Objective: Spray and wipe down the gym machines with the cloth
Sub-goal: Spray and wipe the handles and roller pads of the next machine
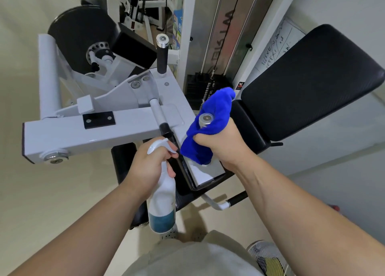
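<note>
Your left hand (150, 165) curls around the neck of the spray bottle (162, 198). Its long axis runs almost straight toward you, with the blue-filled base nearest your body and the white trigger head pointing away, up at the white machine frame (93, 134). Your right hand (225, 146) grips the blue cloth (210, 125), bunched around an upright handle (205, 119) whose chrome end cap pokes out above the fabric. Your hands are near each other but not touching. The black back pad (312, 82) lies just right of the cloth.
</note>
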